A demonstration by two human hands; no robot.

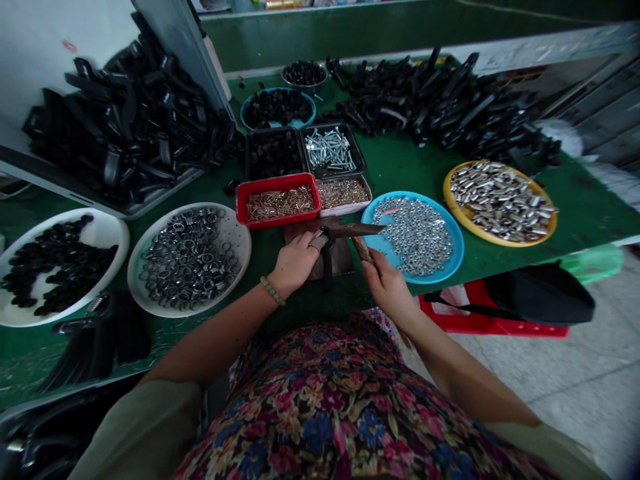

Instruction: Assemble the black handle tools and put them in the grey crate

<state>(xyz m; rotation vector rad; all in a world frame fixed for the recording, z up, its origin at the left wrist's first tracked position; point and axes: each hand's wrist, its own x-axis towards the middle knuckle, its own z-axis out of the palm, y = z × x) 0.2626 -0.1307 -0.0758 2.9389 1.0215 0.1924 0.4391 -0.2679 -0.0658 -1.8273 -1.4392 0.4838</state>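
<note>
My left hand [295, 265], with a bead bracelet at the wrist, is closed on a black part [328, 261] over a dark metal plate [316, 269]. The fingers hide much of that part. In my right hand [391, 285] is the wooden handle of a hammer [359, 230]. Its dark, pointed head lies level, just above the black part; whether they touch I cannot tell. Behind my hands stand a red tray [242, 208] of copper-coloured rivets and a white tray [368, 197] of small metal pieces. A blue plate [380, 248] of small shiny parts is beside the hammer.
At left are a white plate [239, 257] of metal rings, another white plate [114, 230] of black knobs, and a heap of black handles [130, 107]. Screws [330, 148] fill a black tray behind. A yellow plate [530, 237] holds metal sleeves. More black parts [450, 110] lie back right.
</note>
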